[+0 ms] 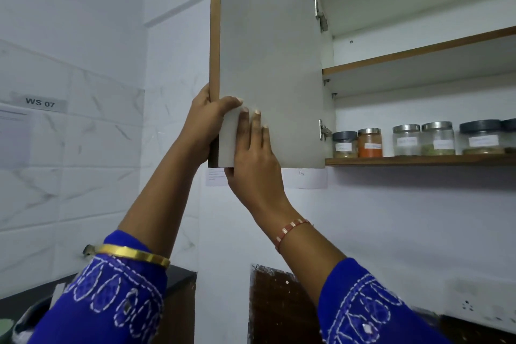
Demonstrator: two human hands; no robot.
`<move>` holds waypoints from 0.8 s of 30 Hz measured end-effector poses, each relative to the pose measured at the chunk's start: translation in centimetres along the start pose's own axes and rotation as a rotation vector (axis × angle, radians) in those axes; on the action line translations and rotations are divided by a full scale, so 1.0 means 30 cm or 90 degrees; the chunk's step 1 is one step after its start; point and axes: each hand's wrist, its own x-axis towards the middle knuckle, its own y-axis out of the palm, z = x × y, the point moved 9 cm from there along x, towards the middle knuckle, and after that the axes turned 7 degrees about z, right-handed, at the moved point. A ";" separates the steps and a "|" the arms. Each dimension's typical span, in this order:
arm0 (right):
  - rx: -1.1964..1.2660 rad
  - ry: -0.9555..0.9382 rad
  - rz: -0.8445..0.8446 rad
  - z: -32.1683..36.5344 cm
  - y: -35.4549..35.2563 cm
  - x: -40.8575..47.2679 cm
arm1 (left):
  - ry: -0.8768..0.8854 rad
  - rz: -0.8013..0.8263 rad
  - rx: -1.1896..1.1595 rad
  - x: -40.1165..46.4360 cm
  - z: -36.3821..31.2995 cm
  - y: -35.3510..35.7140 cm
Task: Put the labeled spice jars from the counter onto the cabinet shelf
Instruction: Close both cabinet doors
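Observation:
Both hands are raised to the open cabinet door. My left hand grips the door's outer brown edge near its lower corner, thumb on the inner face. My right hand lies flat on the door's inner face with the thumb hooked under the bottom edge. Several labeled spice jars stand in a row on the lowest cabinet shelf: a dark-lidded jar, a jar of orange powder, two clear steel-lidded jars and a wider dark-lidded jar.
A middle shelf and the space above hold nothing I can see. A tiled wall with a "WS 07" label is on the left. The dark counter shows at the bottom. A wall socket sits at lower right.

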 end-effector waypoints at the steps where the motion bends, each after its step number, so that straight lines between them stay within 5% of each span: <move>1: 0.023 0.007 -0.008 -0.009 -0.012 -0.008 | 0.005 0.001 0.000 -0.003 -0.008 0.013; 10: 0.191 0.018 -0.070 -0.149 -0.200 -0.111 | 0.038 -0.013 0.024 -0.065 -0.146 0.225; 24: 0.437 0.163 -0.192 -0.668 -0.518 -0.362 | 0.085 -0.007 0.141 -0.127 -0.325 0.894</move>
